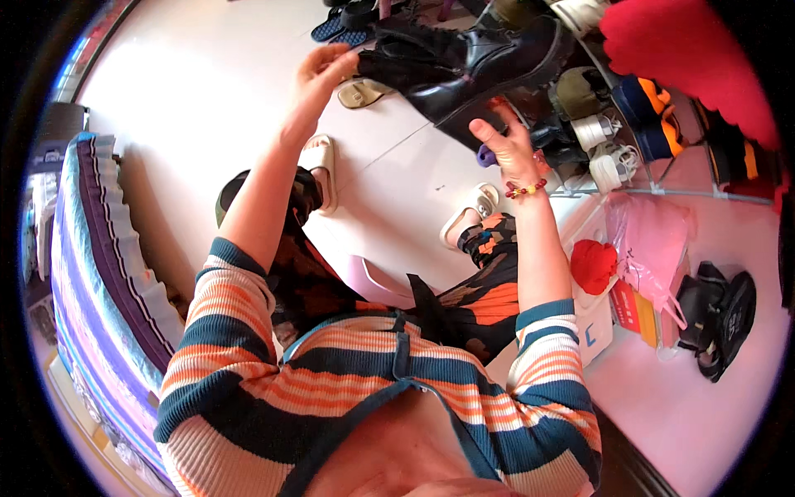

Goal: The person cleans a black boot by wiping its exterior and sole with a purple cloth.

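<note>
A pair of black leather boots (pixel 490 59) lies sideways in front of me, shafts towards the left and toes towards the shoe rack. My left hand (pixel 326 71) is at the shaft end, slightly blurred, its fingers curled. Whether those fingertips grip the boot is unclear. Just below the boots is my right hand (pixel 506 140), thumb raised apart from the fingers, with a beaded bracelet at the wrist. Beside its palm shows a small purple thing (pixel 487 156); whether the hand holds it cannot be made out. The right fingertips are partly lost against a dark surface under the boots.
On the right stands a shoe rack (pixel 658 186) with white sneakers (pixel 612 164), navy-and-orange shoes (pixel 652 118) and a red cloth (pixel 689 56). Beige slippers (pixel 361 94) and dark blue slippers (pixel 329 28) lie on the floor. A pink plastic bag (pixel 649 242) and black sandals (pixel 720 317) are nearer.
</note>
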Motion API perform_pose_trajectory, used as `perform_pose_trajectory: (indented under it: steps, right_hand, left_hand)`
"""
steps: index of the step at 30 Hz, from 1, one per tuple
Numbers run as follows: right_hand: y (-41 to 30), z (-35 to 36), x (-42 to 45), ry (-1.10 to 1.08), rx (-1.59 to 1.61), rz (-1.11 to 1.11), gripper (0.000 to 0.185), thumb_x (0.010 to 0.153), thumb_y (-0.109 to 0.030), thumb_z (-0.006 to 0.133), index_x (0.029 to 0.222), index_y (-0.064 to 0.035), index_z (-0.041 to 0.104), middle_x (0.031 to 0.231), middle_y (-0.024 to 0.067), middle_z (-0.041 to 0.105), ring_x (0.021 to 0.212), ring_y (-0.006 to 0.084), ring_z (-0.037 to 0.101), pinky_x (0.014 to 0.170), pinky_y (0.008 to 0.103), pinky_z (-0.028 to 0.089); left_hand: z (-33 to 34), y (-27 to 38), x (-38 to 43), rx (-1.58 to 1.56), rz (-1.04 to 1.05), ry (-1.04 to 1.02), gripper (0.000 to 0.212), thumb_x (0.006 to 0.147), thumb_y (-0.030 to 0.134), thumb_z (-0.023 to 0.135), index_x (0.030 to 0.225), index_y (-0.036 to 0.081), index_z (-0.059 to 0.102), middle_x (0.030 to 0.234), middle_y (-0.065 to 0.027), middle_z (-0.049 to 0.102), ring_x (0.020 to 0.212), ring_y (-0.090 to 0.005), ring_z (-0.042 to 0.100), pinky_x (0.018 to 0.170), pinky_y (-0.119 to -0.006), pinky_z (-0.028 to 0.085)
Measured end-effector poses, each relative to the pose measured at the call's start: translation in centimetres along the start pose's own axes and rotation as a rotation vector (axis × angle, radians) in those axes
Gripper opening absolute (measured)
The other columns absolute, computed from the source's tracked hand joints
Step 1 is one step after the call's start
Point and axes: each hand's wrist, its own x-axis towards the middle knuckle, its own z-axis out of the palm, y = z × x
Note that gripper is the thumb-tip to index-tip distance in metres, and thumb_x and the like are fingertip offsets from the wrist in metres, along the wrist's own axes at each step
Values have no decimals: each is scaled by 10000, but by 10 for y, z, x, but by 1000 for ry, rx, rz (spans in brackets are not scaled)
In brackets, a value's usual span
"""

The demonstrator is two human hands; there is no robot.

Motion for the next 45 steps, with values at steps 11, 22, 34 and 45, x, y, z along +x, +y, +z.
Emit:
perform_pose_trajectory:
  steps: [11,22,34,45]
  right_hand:
    - [0,-9,11,-32,-168,-79,499,739,-220,789,1132,18,594,1051,50,618,928,119,556,844,244,425]
    - [2,-5,-2,-167,-164,-41,517,737,-211,793,1120,56,569,1030,76,616,936,135,565,846,255,437]
    - [7,0,-10,-200,-201,26,517,761,-303,783,1094,38,585,960,52,624,845,94,564,746,222,450]
    - [-17,14,10,72,-465,-482,279,866,-217,649,1067,-30,601,999,84,610,873,181,581,758,296,476]
  left_hand:
    - [12,-1,6,438,-27,-615,338,787,47,471,1061,28,668,800,-74,635,738,-150,573,703,-286,473]
    - [40,-13,-2,-1034,-377,-583,331,887,10,489,1210,-58,521,1168,-128,612,1117,-194,549,1007,-300,407]
    - [72,11,-21,-373,-713,-546,450,826,423,675,1044,30,649,1052,-89,661,923,-157,619,874,-278,481]
    - [88,-7,-29,-427,-775,-457,306,845,270,629,1021,21,654,996,-79,673,863,-160,632,808,-277,495]
